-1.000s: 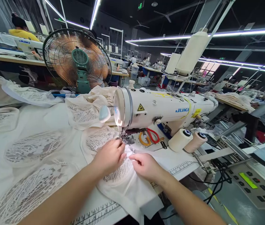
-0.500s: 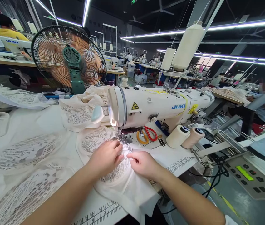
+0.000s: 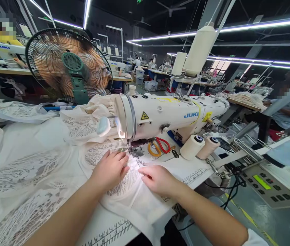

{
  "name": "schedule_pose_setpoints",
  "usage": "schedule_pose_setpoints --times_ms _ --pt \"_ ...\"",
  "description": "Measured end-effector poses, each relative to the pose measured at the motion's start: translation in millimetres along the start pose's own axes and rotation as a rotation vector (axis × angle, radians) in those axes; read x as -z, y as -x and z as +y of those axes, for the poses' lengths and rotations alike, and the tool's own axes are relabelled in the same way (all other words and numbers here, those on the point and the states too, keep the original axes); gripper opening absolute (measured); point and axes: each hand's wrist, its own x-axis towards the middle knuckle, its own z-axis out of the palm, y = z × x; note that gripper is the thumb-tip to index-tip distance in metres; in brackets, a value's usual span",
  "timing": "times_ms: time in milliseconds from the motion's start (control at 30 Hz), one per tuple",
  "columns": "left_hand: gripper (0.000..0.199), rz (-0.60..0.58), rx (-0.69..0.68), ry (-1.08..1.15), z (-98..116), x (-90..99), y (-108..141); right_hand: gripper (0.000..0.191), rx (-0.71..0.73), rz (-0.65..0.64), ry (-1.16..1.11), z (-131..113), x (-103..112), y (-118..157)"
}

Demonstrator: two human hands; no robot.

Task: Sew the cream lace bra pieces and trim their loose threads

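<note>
Cream lace garment point(image 3: 137, 202) on a white counter point(image 3: 173, 168), its long axis running from far left, beneath the sewing machine point(image 3: 155, 116) head, to near right, plain end drooping over the near edge. Left hand point(image 3: 111, 171) lies flat on the lace, fingers extended; right hand point(image 3: 157, 179) is curled narrow at the cloth, its grip unclear.

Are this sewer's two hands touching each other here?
Apart. The head view shows a strip of pale lace fabric in the gap between the left hand and the right hand.
</note>
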Motion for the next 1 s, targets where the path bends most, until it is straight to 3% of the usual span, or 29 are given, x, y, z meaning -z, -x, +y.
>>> schedule_pose_setpoints --times_ms 133,400,567,633,1000 --pt "0.027 -0.006 0.043 -0.013 0 2.0 2 0.018 0.061 -0.039 0.095 0 2 10" --pt "0.036 -0.04 0.232 -0.079 6 18.2 10 0.023 -0.012 -0.063 0.177 -2 3 -2" --pt "0.087 -0.33 0.386 -0.021 12 26.7 21 0.03 -0.037 -0.102 0.173 -2 7 -9" --pt "0.094 -0.419 0.427 0.003 11 27.8 22 0.035 -0.048 -0.129 0.164 -1 8 -11" --pt "0.088 -0.39 0.462 0.033 -19 22.3 15 0.046 -0.09 -0.264 0.202 -6 17 -20"
